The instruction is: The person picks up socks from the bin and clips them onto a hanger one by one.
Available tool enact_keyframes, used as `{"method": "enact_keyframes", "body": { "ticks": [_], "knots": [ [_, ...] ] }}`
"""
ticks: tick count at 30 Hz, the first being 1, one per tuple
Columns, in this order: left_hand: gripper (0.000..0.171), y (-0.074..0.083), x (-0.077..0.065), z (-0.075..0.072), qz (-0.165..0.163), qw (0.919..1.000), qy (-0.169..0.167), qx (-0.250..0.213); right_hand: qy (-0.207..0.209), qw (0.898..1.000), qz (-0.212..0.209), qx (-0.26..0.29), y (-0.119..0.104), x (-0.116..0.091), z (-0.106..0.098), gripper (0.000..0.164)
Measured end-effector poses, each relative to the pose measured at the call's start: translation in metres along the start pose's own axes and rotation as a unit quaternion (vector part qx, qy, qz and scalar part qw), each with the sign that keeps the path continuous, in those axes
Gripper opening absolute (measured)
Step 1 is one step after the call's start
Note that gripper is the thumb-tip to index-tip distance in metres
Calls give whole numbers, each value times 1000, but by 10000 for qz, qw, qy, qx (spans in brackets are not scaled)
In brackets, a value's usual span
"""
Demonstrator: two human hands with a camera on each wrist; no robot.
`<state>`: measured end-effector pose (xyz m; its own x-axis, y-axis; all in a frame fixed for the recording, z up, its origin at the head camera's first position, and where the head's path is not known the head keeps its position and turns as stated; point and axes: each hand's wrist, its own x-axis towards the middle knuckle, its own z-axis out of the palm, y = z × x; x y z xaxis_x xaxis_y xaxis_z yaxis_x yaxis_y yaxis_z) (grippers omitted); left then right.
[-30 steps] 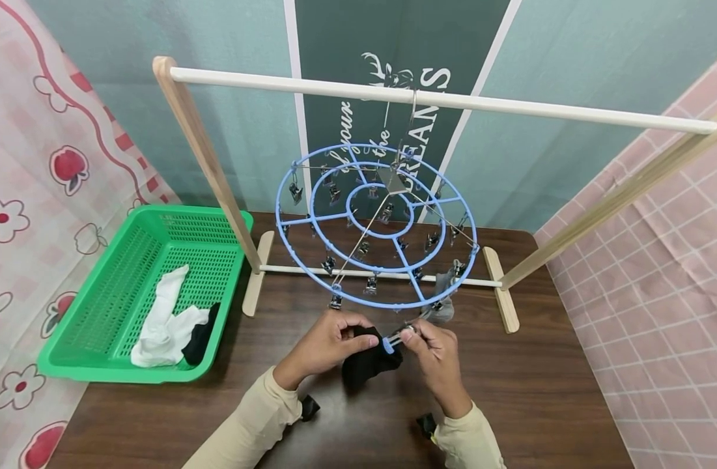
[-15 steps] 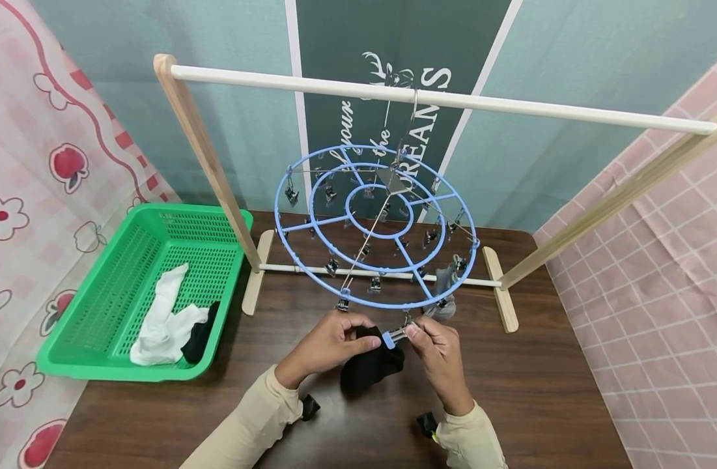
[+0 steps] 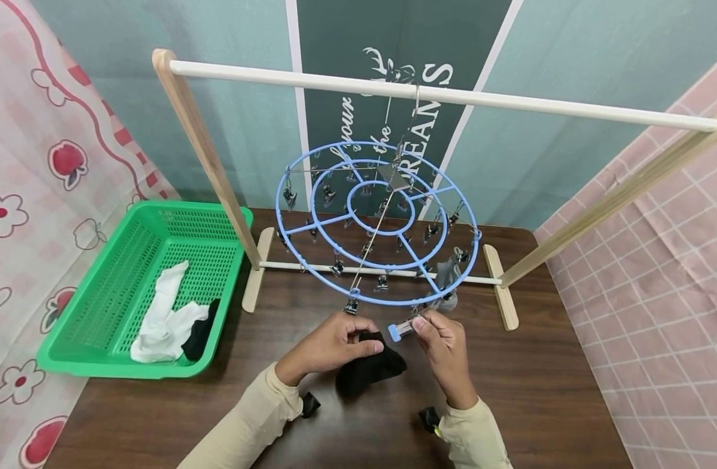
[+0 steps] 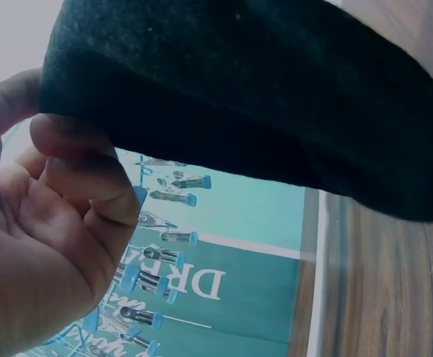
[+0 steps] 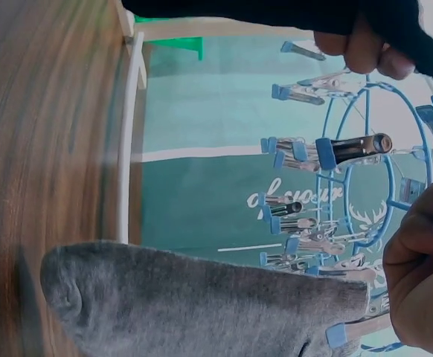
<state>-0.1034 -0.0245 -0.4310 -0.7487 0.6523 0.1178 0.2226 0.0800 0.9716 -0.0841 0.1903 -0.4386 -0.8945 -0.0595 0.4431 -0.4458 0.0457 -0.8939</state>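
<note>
Black sock (image 3: 364,376): above the desk (image 3: 528,384), pinched near its top by the left hand (image 3: 337,342), probably to keep that edge free for clipping.
Blue-tipped clip (image 3: 402,330): pinched at its metal end in the right hand (image 3: 445,340), likely to steady it on the swinging ring hanger (image 3: 393,303).
Grey sock (image 5: 201,297): hangs from the ring near the right hand.
Change: half a second ago the clip overlapped the black sock's edge; now a gap separates them.
</note>
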Motion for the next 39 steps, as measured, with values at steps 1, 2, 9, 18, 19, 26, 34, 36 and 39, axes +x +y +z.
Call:
{"method": "enact_keyframes", "body": {
  "ticks": [1,2,9,18,19,26,34,36,39],
  "knots": [
    [12,0,0,0,-22,10000,20,46,9,10000,49,10,0,-1,0,32],
    [12,0,1,0,-43,10000,39,70,7,10000,93,22,-1,-1,1,33],
    [10,1,1,0,57,9999,161,-17,-370,9991,162,-93,-1,-4,3,33],
    [8,1,2,1,11,9979,367,-527,-538,9985,37,-126,1,-5,3,34],
    [8,1,2,2,-6,9977,382,-559,-553,9984,48,-141,1,-5,3,33],
    [8,0,3,4,17,9950,774,-627,-613,9975,139,-323,-3,-5,7,34],
    [6,-2,4,3,267,9929,695,-929,-618,9970,-71,-463,-5,-5,9,33],
    [6,-3,3,3,265,9928,650,-965,-630,9966,-73,-530,-2,-6,8,32],
    [6,-3,3,3,271,9929,610,-981,-626,9961,-117,-616,2,-8,6,30]
  ]
}}
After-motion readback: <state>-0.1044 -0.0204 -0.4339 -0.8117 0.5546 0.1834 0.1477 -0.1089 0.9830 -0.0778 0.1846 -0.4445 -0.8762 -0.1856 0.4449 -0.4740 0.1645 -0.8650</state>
